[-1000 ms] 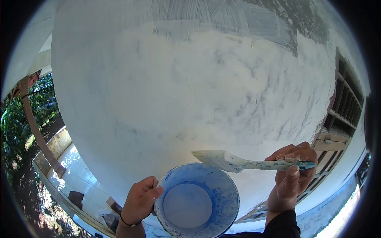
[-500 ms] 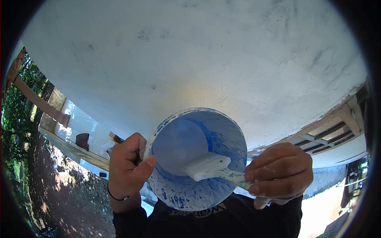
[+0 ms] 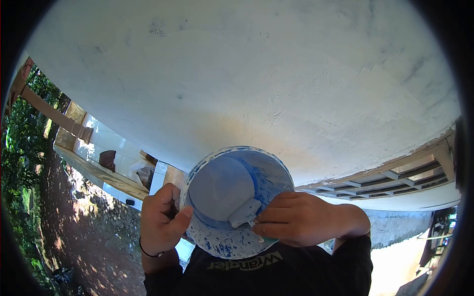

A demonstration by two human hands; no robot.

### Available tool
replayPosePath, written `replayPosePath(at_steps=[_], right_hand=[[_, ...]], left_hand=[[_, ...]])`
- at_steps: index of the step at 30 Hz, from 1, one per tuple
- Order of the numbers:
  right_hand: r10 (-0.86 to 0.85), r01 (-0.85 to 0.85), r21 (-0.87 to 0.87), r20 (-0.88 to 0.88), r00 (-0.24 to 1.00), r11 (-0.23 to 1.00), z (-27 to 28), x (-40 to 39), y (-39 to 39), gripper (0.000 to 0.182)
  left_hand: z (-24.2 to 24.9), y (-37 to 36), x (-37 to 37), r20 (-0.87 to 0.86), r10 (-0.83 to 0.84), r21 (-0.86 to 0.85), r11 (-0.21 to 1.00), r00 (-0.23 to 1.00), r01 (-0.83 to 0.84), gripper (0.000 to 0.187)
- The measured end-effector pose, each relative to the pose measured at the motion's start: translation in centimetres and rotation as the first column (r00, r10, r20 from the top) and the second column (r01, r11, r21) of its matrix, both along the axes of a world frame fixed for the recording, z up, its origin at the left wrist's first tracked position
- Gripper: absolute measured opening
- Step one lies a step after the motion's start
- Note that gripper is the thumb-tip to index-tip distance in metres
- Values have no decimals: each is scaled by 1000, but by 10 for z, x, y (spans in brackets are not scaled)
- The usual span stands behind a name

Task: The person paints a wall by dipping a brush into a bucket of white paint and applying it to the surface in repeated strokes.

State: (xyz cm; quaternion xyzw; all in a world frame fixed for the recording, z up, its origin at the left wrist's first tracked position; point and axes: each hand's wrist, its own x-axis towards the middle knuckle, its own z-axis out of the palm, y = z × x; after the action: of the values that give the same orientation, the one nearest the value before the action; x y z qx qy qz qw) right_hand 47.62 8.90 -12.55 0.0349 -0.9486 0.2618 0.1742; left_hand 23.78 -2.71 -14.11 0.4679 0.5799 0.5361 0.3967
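I judge that I am loading the paintbrush (image 3: 245, 212): its head dips into the whitish paint (image 3: 217, 185) inside the bucket (image 3: 219, 245), bristle tips hidden. Its long axis slants, bristle end toward upper left, handle toward lower right, where my right hand (image 3: 294, 219) grips it, fingers closed. My left hand (image 3: 164, 217) clamps the rim. Lifting out probably calls for shedding drips inside.
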Motion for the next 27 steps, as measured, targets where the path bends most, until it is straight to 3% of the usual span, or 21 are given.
replayPosePath(at_steps=[2, 4, 5, 7, 8, 11, 18, 21, 27], right_hand=[[6, -6, -11, 4, 1000, 1000, -4, -3, -3, 21], [-17, 18, -16, 10, 1000, 1000, -4, -3, -7, 22], [-32, 32, -23, 15, 999, 999, -3, -4, -9, 23], [-67, 66, -47, -19, 998, 997, 8, -2, -14, 24], [-96, 92, -72, -59, 994, 993, 12, -2, -15, 25], [-101, 102, -72, 7, 995, 992, 13, -9, -14, 28], [-93, 92, -58, -22, 995, 994, 17, -33, -21, 30], [-66, 69, -43, 64, 996, 997, 16, -40, -24, 32], [-237, 200, -225, -150, 960, 953, 18, -30, -27, 26]], left_hand=[[-7, -1, -6, 48, -7, -6, 1000, 999, 8, 23], [-20, 1, -17, -124, -66, 106, 991, 990, 80, 19], [-21, -2, -19, -121, -74, 110, 990, 990, 87, 19], [-8, 0, -15, 143, -30, 11, 1000, 989, 28, 18], [-10, 0, -18, 143, -36, 15, 999, 989, 34, 18], [-11, 1, -28, 128, -49, 80, 996, 991, 39, 19], [-16, -1, -47, 32, -84, 101, 992, 996, 80, 24], [-15, -1, -54, -7, -92, 125, 988, 996, 92, 26], [-34, 3, -62, 75, -23, 152, 988, 997, 11, 26]])
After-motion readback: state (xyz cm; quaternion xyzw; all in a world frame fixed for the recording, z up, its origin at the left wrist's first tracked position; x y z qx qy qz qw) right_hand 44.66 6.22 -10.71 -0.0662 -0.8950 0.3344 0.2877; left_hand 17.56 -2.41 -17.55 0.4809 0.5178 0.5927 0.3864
